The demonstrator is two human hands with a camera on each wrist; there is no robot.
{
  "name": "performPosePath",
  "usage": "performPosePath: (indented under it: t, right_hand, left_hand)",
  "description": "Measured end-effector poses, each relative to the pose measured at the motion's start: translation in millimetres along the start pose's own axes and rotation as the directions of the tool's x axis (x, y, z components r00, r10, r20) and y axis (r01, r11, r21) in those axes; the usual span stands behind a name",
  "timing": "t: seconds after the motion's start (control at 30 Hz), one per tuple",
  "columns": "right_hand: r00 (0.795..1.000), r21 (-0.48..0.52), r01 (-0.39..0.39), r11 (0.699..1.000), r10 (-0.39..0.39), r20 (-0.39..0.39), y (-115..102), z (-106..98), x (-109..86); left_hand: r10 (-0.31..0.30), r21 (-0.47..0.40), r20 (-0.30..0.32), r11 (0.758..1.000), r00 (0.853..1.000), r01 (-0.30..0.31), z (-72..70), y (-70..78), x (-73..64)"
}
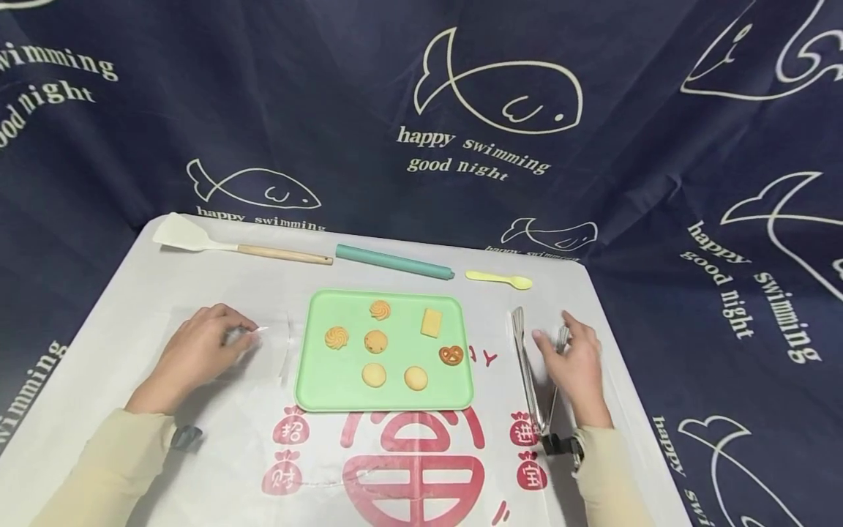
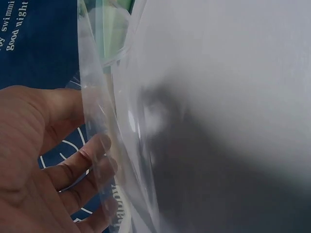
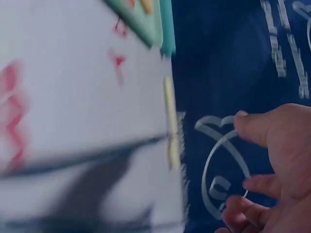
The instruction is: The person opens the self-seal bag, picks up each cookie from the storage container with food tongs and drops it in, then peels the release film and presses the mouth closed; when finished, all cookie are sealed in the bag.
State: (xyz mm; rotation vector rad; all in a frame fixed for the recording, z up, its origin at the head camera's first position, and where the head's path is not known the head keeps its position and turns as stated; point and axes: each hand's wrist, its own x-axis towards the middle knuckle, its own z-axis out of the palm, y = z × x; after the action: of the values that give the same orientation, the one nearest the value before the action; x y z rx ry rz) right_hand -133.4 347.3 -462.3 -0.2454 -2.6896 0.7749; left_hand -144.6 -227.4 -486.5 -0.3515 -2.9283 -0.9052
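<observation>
At the left of the head view, my left hand [image 1: 204,351] pinches the edge of a clear plastic bag [image 1: 285,351]. In the left wrist view the transparent bag [image 2: 95,73] stretches past the thumb and fingertips. On the right side of the table lie metal tongs [image 1: 527,366], their two arms spread apart. My right hand [image 1: 576,366] hovers over the tongs' right arm, thumb and fingers apart, holding nothing that I can make out. Between the hands sits a green tray [image 1: 388,401] carrying several cookies [image 1: 376,342] and a pretzel [image 1: 451,356].
Along the table's far edge lie a spatula [image 1: 283,254] with a white head, a teal rod [image 1: 395,262] and a small yellow spoon [image 1: 498,279]. A white sheet [image 1: 224,468] with red print covers the table. Dark blue fabric [image 1: 369,88] hangs behind it.
</observation>
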Motion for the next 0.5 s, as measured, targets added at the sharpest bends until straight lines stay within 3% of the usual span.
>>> performPosePath:
  t: [0.1,0.2,0.3,0.5]
  right_hand:
    - [0.992,-0.047,-0.113,0.993,0.115,0.044,18.9,-5.2,-16.1]
    - [0.974,-0.086,-0.162,0.983,0.173,0.149,26.9,-0.9,-27.7]
    - [0.962,-0.121,-0.159,0.980,0.181,0.203,29.3,5.2,-33.1]
    - [0.970,-0.115,-0.079,0.990,0.103,0.220,30.7,12.9,-35.6]
  left_hand:
    - [-0.007,0.003,-0.003,1.000,1.000,0.007,-1.0,-0.1,-0.6]
    - [-0.011,0.009,0.000,1.000,1.000,0.011,-0.8,-0.2,0.3]
    - [-0.009,0.015,0.010,1.000,1.000,0.009,0.4,0.3,2.2]
    - [-0.011,0.023,0.012,1.000,1.000,0.010,2.9,1.5,1.4]
